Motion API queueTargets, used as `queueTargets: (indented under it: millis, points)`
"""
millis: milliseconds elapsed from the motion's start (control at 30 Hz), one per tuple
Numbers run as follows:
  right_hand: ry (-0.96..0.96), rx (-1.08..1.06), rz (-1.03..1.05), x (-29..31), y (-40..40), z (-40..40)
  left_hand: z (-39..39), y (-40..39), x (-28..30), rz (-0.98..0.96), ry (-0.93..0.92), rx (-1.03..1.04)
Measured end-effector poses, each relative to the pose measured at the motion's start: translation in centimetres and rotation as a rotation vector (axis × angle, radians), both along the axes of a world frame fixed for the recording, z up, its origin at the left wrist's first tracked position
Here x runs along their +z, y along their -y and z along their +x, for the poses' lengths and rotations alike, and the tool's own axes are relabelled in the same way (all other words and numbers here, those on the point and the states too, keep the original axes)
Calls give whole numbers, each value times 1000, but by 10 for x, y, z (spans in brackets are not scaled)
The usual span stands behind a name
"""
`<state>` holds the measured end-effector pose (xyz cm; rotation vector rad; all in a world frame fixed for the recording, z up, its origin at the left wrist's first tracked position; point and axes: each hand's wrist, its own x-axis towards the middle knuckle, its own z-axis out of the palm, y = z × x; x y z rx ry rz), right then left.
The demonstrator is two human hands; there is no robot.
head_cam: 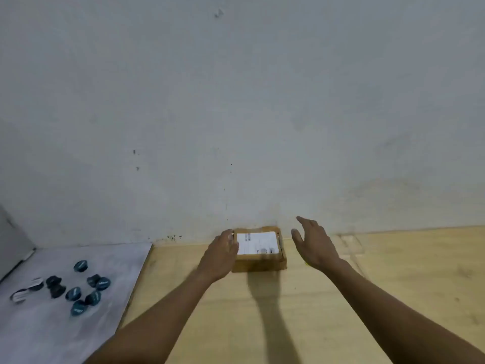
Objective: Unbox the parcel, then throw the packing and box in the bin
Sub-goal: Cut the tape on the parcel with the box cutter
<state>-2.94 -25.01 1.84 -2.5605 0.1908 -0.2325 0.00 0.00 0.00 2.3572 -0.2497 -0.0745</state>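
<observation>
The left hand (221, 254) touches the sealed box (258, 249) on the worktop (341, 298), fingers loosely curved; the right hand (315, 244) hovers beside it, spread open and empty.

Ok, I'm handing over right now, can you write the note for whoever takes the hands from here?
Left hand: open, against the left side of the parcel.
Right hand: open, just right of the parcel, not touching.
Parcel: sealed, label up, on the wooden table by the wall.
Done: nothing yet.
Left: open it, take out the contents, bin the packing and box. No bin in view.
</observation>
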Motion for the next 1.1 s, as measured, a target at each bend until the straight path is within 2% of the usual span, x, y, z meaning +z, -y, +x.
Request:
queueTargets:
  millis: [133, 333, 633, 800, 967, 1100]
  points:
    - [-127, -60, 76, -41, 5, -1, 6, 5, -36, 14, -73, 15]
    - [-265, -88, 128, -98, 19, 28, 48, 24, -85, -85, -193, 121]
    - [-314, -192, 167, -153, 44, 101, 106, 49, -138, -176, -212, 245]
    - [-409, -319, 76, -176, 59, 126, 114, 60, -144, -232, -310, 289]
    - [-487, -330, -3, -194, 69, 135, 113, 63, -144, -246, -364, 302]
    - [-474, -349, 106, -201, 69, 134, 109, 63, -146, -256, -375, 331]
